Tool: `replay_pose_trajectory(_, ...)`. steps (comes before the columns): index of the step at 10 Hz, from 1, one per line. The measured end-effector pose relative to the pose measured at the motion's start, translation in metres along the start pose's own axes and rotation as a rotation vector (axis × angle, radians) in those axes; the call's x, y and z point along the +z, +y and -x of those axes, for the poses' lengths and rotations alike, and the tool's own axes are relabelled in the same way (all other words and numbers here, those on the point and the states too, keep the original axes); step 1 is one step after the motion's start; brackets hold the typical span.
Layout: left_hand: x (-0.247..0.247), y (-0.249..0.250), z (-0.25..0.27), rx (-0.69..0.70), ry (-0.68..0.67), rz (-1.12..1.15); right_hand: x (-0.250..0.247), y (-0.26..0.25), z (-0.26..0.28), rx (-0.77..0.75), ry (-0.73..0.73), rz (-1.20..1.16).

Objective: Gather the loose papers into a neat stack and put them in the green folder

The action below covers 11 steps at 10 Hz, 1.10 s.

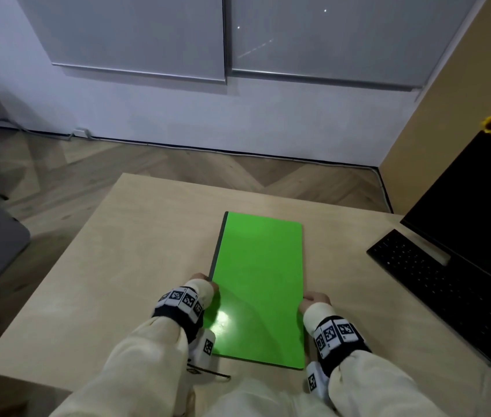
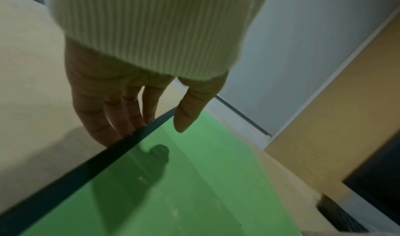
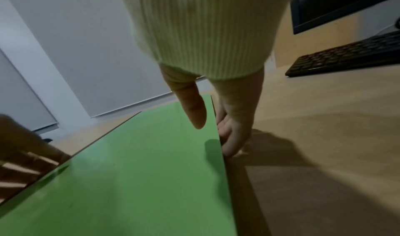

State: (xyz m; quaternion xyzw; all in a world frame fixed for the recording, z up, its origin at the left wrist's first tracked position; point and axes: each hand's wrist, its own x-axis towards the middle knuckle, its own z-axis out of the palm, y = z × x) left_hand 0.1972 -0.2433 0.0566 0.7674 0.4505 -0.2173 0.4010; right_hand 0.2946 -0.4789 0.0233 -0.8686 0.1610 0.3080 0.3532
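The green folder (image 1: pixel 259 281) lies closed on the wooden table (image 1: pixel 112 266), its dark spine on the left. My left hand (image 1: pixel 205 284) straddles the spine near the front. In the left wrist view its straight fingers (image 2: pixel 121 119) run down beside the spine of the folder (image 2: pixel 194 188), with the thumb held just over the cover. My right hand (image 1: pixel 313 297) is at the folder's right edge. In the right wrist view its fingers (image 3: pixel 229 137) curl round that edge of the folder (image 3: pixel 140 179), with the thumb above the cover. No loose papers show in any view.
An open black laptop (image 1: pixel 464 266) stands on the table at the right, its keyboard (image 3: pixel 346 58) close to my right hand. Bare tabletop lies left of the folder and beyond it. The table's far edge drops to a wood floor.
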Motion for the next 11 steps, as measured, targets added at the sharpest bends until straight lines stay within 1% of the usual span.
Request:
replay_pose_trajectory(1, -0.014, -0.001, -0.011, 0.014, 0.026, 0.031, 0.009, -0.012, 0.001, -0.061, -0.11, 0.046)
replay_pose_trajectory(2, -0.023, -0.002, -0.025, 0.001, 0.047, 0.061, 0.018, -0.024, -0.001, -0.091, -0.148, 0.086)
replay_pose_trajectory(4, -0.027, -0.005, -0.034, -0.014, 0.032, 0.056, 0.019, -0.03, -0.008, -0.086, -0.121, 0.121)
replay_pose_trajectory(5, -0.025, -0.008, -0.038, -0.059, 0.002, 0.097, 0.02, -0.029, -0.01, -0.082, -0.103, 0.128)
replay_pose_trajectory(6, -0.025, -0.011, -0.04, -0.069, 0.005, 0.138, 0.02, -0.03, -0.007, -0.076, -0.104, 0.118)
replay_pose_trajectory(7, -0.027, -0.013, -0.04, -0.052, -0.007, 0.112, 0.02, -0.029, -0.007, -0.076, -0.089, 0.096)
replay_pose_trajectory(9, -0.033, -0.012, -0.038, 0.047, -0.044, 0.034, 0.022, -0.03, -0.001, -0.096, -0.041, 0.106)
replay_pose_trajectory(10, -0.037, -0.013, -0.038, 0.075, -0.054, 0.03, 0.021, -0.034, 0.012, -0.103, -0.039, 0.127)
replay_pose_trajectory(11, -0.042, -0.027, -0.038, 0.045, -0.072, 0.034, 0.016, -0.04, 0.019, -0.105, -0.014, 0.143)
